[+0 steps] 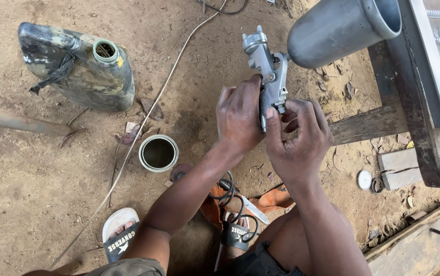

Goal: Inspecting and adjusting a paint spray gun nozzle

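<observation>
both hands hold a metal spray gun (270, 71) up over the dirt ground (36, 174), centre-right of the scene. left hand (239, 115) is clenched round the gun's handle from the left, thumb up by the body. right hand (299, 138) grasps the lower end of the handle w/ fingers curled, thumb pressed on the grip. the gun's grey metal cup (340, 28) tilts off to the far right, open mouth toward a metal frame (424, 102). on the ground, left: a small open tin (158, 152), near the left forearm; farther left a dirty plastic jerrycan (77, 66), cap off. a coiled black hose (232, 204) lies near, betw. the sandalled feet.
</observation>
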